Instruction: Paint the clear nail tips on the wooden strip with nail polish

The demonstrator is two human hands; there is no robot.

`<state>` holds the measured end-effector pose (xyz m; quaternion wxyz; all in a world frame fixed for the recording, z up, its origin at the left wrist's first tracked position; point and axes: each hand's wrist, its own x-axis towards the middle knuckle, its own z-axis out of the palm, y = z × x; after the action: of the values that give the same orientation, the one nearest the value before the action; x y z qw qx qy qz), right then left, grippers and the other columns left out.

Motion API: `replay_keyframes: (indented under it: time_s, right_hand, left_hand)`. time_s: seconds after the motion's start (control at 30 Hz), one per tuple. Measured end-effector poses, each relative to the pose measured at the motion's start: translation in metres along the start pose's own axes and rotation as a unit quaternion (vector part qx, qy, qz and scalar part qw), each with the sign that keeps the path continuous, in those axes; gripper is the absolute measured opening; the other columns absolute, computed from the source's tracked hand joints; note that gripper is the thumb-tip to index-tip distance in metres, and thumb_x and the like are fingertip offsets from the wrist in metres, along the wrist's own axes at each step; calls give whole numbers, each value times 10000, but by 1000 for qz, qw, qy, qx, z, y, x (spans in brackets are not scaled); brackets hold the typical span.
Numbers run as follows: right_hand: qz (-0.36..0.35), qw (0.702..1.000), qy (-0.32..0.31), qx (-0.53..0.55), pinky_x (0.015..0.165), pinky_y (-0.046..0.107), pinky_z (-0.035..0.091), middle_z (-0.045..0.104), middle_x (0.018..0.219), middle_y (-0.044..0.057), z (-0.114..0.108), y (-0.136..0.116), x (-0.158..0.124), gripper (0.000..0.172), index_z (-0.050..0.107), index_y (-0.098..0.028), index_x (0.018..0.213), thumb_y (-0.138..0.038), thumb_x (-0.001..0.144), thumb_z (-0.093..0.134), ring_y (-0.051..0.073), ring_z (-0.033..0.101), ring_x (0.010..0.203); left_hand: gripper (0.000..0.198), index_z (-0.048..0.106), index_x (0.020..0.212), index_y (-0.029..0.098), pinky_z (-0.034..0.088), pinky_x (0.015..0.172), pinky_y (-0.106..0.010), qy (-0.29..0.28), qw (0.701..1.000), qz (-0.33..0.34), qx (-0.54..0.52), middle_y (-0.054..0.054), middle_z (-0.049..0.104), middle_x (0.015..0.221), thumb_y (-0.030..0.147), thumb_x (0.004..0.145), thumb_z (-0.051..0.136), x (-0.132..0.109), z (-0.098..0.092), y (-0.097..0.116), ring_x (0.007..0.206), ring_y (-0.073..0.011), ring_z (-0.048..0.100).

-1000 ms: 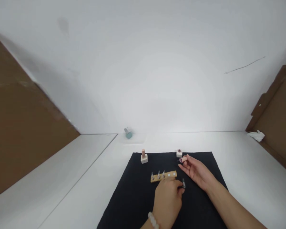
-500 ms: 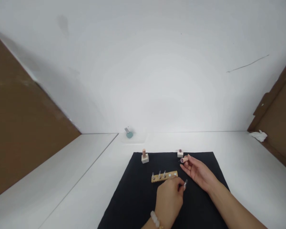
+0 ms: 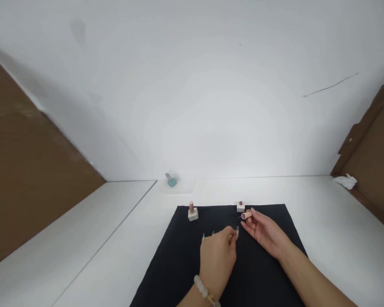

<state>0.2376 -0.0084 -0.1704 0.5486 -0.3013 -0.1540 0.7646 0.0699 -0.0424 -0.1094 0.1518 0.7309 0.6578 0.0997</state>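
My left hand, with a bead bracelet at the wrist, pinches a small clear nail tip on a stick and hovers over the wooden holder strip, which it mostly hides. Two pegs of the strip show at its left. My right hand rests palm up on the black mat and holds a pink nail polish brush cap between thumb and fingers. An uncapped polish bottle stands just beyond that hand. A second, capped bottle stands at the mat's back left.
The mat lies on a white table against a white wall. A teal object sits at the back by the wall. Brown cardboard panels flank both sides, and a crumpled white tissue lies at the right.
My left hand has moved away from me and to the left with the nail tip, from beside the strip to over it. The right hand has stayed in place.
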Motion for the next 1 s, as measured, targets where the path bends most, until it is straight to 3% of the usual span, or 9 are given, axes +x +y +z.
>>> replay_keyframes:
  time_s: [0.67,0.8,0.9,1.0]
  right_hand:
    - [8,1000,8,-3,978,325,558,776,805,15,0,-1,-1,276,783,-140,826,-320,715,961,115,694,747]
    - [4,1000,5,-7,985,330,563,774,804,20,2,-2,-2,264,783,-146,819,-312,717,961,122,699,756]
    - [7,1000,6,-6,975,324,568,769,791,11,2,-2,-2,261,781,-152,812,-313,716,962,119,697,747]
    - [13,1000,9,-4,962,313,571,768,796,7,0,-2,-1,264,777,-149,811,-309,715,964,112,692,742]
  left_hand:
    - [233,803,947,234,463,702,-293,-17,999,10,30,-59,849,900,176,1012,587,0,5,-2,864,-257,797]
    - [226,802,942,238,467,681,-278,-12,1000,4,24,-43,848,895,181,1007,593,-7,-5,-2,862,-247,794]
    - [234,797,969,285,473,667,-253,22,999,-22,-7,11,834,856,217,1014,577,-21,-20,-20,800,-208,784]
    - [187,779,1029,321,507,685,-233,102,986,-68,-116,43,817,895,326,981,599,-39,-30,-55,748,-178,760]
